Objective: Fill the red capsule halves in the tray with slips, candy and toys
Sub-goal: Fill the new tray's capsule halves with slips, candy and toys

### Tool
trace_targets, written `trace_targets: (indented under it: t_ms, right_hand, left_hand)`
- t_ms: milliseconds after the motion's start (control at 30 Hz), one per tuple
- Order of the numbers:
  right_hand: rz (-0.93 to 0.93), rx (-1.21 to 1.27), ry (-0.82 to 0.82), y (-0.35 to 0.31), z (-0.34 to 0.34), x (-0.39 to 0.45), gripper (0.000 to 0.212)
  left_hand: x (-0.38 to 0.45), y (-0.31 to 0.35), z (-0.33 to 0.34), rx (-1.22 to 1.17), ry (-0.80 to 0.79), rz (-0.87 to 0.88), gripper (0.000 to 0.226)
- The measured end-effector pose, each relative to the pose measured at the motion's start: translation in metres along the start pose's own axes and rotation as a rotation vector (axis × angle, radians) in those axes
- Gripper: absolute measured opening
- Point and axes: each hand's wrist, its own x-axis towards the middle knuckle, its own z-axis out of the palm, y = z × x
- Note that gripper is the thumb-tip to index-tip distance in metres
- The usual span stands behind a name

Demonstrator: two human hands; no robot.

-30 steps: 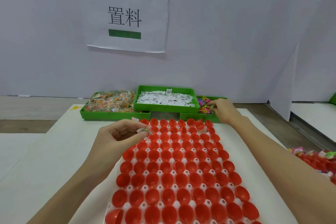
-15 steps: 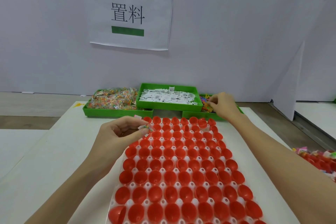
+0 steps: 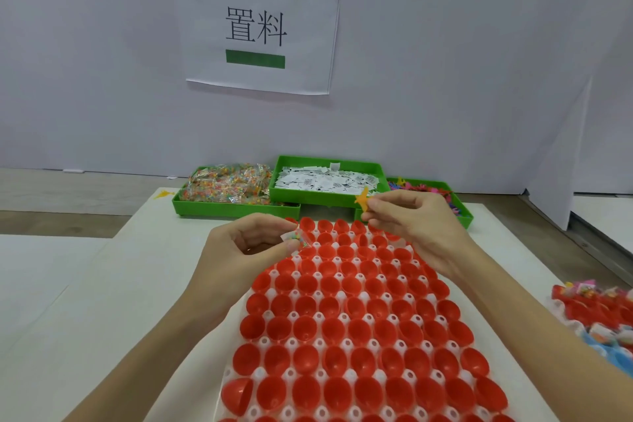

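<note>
Over the white tray of red plastic capsule halves, her left hand pinches a small clear candy packet while her right hand pinches a little orange plastic toy.

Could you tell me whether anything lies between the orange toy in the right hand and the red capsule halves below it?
Nothing visible does. The right hand pinches the orange toy just above the far rows of open red capsule halves, with only air between them.

surface: white table | centre: white tray of red capsule halves | upper centre: three green bins | right edge: second tray of filled capsules
</note>
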Motion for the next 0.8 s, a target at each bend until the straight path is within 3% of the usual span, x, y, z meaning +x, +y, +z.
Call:
trace_targets:
  t_ms: [167,433,600,800]
  right_hand:
    - [0.028,0.004,-0.171,0.003,0.04,-0.027,0.016]
    - [-0.147,-0.285,-0.262,0.006,0.065,-0.041,0.008]
    - [-0.26,-0.635,-0.31,-0.004,0.067,-0.027,0.011]
    - [-0.293,-0.724,-0.388,-0.004,0.081,-0.008,0.019]
  left_hand:
    - [-0.004,0.001,0.007,0.001,-0.048,0.015,0.018]
    - [-0.002,-0.002,0.001,0.075,-0.044,0.048,0.014]
    - [0.002,-0.008,-0.004,0.174,-0.021,0.132,0.027]
    - [0.004,-0.018,-0.011,0.268,-0.013,0.165,0.026]
